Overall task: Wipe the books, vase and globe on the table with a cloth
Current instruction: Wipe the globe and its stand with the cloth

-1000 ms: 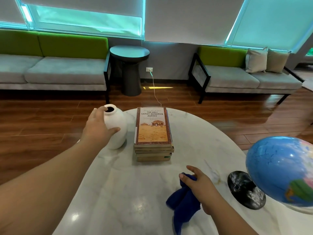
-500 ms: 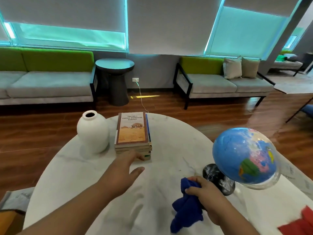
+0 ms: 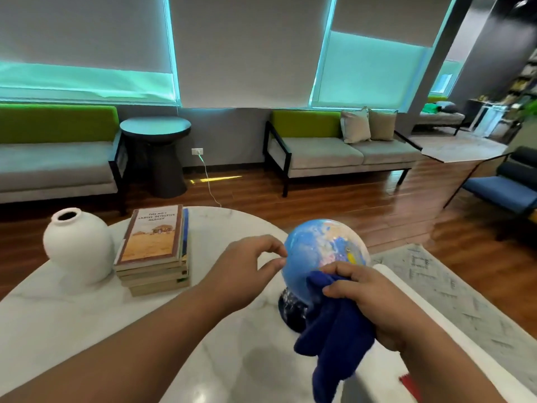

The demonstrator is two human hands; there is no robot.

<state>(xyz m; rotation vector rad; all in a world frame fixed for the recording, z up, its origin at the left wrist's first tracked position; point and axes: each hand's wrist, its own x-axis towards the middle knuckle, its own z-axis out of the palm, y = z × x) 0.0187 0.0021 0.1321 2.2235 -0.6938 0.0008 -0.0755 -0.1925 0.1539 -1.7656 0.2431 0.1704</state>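
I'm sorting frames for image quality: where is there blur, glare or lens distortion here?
Head view: the globe is smeared by motion blur; ceiling-light glare spots the marble table near the bottom edge; wide-angle distortion tilts the window frames; the books stay sharp.

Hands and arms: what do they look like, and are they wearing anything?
Two bare arms reach in from the bottom of the picture. No sleeves show, and no gloves, watch, rings or bracelets can be seen on the left hand or the right hand. The fingers are bare, with short nails.
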